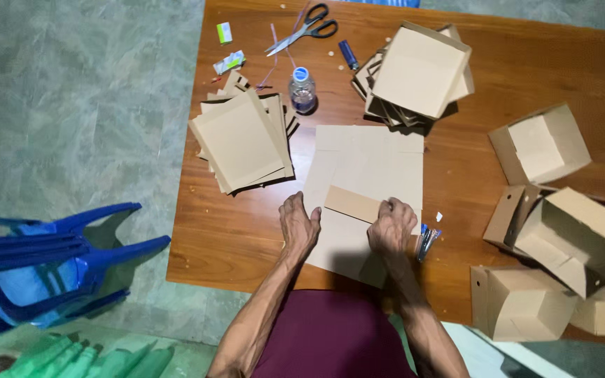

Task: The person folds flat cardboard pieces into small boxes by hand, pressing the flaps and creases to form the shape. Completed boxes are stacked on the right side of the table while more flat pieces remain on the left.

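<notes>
**Two hands press a fold into flat cardboard**

Two bare hands rest on a flat cardboard sheet (pixel 365 168) lying near the front edge of the wooden table (pixel 526 63); the left hand (pixel 298 227) lies palm down on the sheet's left border, fingers close together and flat, pinching nothing; the right hand (pixel 391 225) sits curled over a narrow folded flap (pixel 351 203) of the same sheet, knuckles up and fingertips pressed down onto it, though whether they grip the flap's edge I cannot tell.

Just right of the right hand lie some small blue pens (pixel 427 240); behind the sheet to the left sits a stack of flat cardboard pieces (pixel 243 140), and behind it to the right a heap of cardboard with an open tray (pixel 421 70) on top; between them stands a small clear bottle (pixel 302 89) with a blue cap; scissors (pixel 306 28) and a blue lighter (pixel 348 54) lie farther back; several folded boxes (pixel 547 231) crowd the table's right side, well apart from the hands; blue plastic chairs (pixel 43 266) lie stacked on the floor to the left; nothing lies between the hands on the sheet except the flap.
</notes>
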